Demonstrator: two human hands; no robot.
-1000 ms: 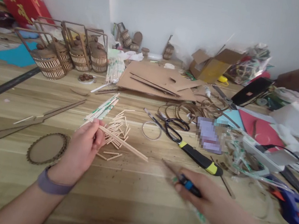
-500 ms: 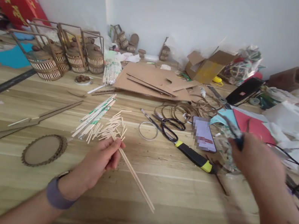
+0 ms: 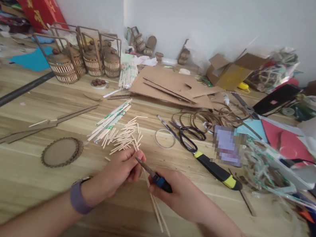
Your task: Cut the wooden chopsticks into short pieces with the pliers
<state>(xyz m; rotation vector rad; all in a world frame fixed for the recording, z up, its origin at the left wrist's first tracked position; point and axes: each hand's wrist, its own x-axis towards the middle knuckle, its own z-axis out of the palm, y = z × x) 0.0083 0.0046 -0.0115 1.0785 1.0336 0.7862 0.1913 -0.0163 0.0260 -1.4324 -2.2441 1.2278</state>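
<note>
Two thin wooden chopsticks (image 3: 157, 211) are pinched in my left hand (image 3: 122, 169), their long ends slanting down to the right. My right hand (image 3: 174, 192) is closed around a tool (image 3: 161, 181) with a blue-and-black handle and a narrow pointed metal end. That metal end lies against the chopsticks, by my left fingertips; its exact kind is not clear. Just beyond my left hand is a pile of short cut stick pieces (image 3: 126, 135). Paper-wrapped chopsticks (image 3: 112, 121) lie behind and to the left of the pile.
A scalloped cardboard disc (image 3: 59, 152) lies left. To the right are a metal ring (image 3: 164, 138), black scissors (image 3: 189, 139), a yellow-black handled tool (image 3: 217, 171) and a phone (image 3: 227, 146). Small lidded baskets (image 3: 63, 68) and a cardboard sheet (image 3: 155, 77) stand farther back.
My right hand has swung left from the right side, bringing the tool to the chopsticks. My left hand still pinches them. The view has turned slightly left.
</note>
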